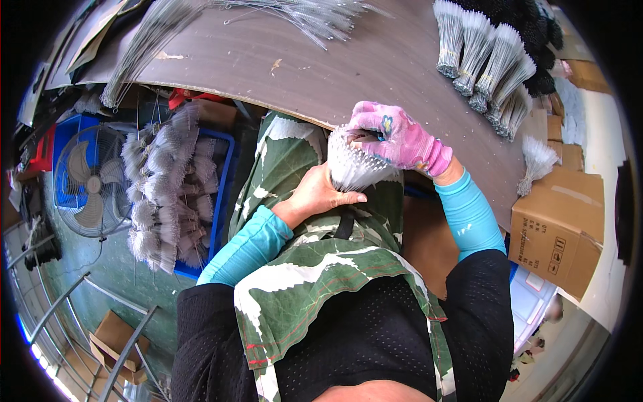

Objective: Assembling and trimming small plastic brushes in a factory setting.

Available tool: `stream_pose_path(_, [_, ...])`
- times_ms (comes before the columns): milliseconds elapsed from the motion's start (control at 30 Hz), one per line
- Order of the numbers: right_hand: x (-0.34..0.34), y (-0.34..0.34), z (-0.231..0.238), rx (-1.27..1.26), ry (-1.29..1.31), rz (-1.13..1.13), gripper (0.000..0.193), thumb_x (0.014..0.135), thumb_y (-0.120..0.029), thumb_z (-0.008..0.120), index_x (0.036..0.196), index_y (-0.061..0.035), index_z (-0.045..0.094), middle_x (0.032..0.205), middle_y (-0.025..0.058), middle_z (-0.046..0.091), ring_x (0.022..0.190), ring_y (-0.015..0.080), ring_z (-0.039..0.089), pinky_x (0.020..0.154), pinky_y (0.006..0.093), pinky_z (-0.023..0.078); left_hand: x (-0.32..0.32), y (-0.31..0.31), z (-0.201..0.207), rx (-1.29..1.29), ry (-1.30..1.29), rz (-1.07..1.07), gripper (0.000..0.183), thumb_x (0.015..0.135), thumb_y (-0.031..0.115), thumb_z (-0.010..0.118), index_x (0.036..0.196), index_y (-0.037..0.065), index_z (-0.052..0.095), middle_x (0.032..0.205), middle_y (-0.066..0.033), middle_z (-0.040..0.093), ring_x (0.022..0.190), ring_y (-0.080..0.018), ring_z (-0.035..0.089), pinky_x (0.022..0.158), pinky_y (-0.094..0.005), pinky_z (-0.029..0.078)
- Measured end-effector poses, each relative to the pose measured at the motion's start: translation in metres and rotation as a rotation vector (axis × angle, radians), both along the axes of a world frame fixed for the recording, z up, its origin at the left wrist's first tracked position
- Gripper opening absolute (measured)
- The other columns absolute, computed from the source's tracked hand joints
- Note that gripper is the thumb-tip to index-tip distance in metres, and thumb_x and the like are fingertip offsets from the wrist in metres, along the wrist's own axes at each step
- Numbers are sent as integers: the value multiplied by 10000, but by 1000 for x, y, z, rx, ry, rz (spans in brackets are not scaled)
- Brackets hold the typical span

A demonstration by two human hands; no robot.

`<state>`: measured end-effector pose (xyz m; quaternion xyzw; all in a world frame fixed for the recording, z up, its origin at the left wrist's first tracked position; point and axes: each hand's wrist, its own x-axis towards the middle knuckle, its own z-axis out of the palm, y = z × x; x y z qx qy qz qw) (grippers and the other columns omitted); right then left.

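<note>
A thick bundle of thin white-bristled wire brushes [358, 169] is above my lap at the near edge of the table. My bare left hand [317, 191] wraps around its side, the thumb lying across the front. At the top of the bundle is my right hand [400, 137], in a pink flowered glove. Its fingers are curled closed against the brush tips; the fingertips are partly hidden there. A green-and-white camouflage apron [295, 268] covers my lap beneath the bundle.
Tied bundles of brushes [492, 57] stand at the table's far right, beside black bristly ones [536, 40]. Loose wire brushes [295, 17] lie along the far edge. On the left are a fan [94, 182] and a blue crate [224, 194] with white brushes. A cardboard box [559, 224] is at right.
</note>
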<state>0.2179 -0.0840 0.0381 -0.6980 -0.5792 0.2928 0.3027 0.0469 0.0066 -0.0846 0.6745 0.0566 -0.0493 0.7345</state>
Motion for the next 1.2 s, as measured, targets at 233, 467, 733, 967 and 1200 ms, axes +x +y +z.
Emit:
stream_pose_path(233, [1, -2, 5, 213, 138, -227, 158, 834, -131, 649, 948, -26, 618, 919, 56, 609, 829, 187, 602, 720, 310, 490, 1, 1, -5, 31, -3, -12, 675, 638, 379, 836, 1141, 22, 561, 1013, -133, 662, 964, -254, 631, 853, -352, 477])
stream_pose_path(467, [64, -26, 91, 716, 646, -880, 91, 879, -139, 536, 916, -55, 540, 713, 9, 475, 552, 74, 430, 432, 188, 308, -1, 9, -2, -12, -94, -18, 831, 641, 366, 837, 1269, -12, 446, 1185, -179, 574, 1123, -254, 548, 942, -345, 431])
stream_pose_path(733, [-22, 4, 67, 566, 540, -658, 140, 907, -139, 562, 1003, -41, 592, 785, 26, 601, 653, 76, 572, 494, 168, 418, -20, 110, 80, -291, 60, 122, 392, 917, 148, 532, 1286, 29, 474, 1158, -114, 603, 1129, -208, 543, 999, -340, 381])
stream_pose_path(967, [-45, 12, 36, 149, 645, -631, 148, 890, -58, 574, 1023, 6, 564, 886, 31, 619, 779, 114, 615, 685, 228, 492, -11, 59, 95, -213, -17, 215, 231, 973, 197, 486, 1037, 16, 614, 708, 33, 528, 608, -21, 413, 560, -167, 337])
stream_pose_path(1200, [-35, -1, 29, -175, -42, -362, 189, 797, -125, 641, 941, -4, 625, 862, 116, 624, 821, 230, 606, 755, 325, 484, -15, 33, 55, -316, 103, 419, 221, 868, 133, 632, 1048, 24, 563, 770, 49, 515, 626, -22, 403, 577, -173, 350])
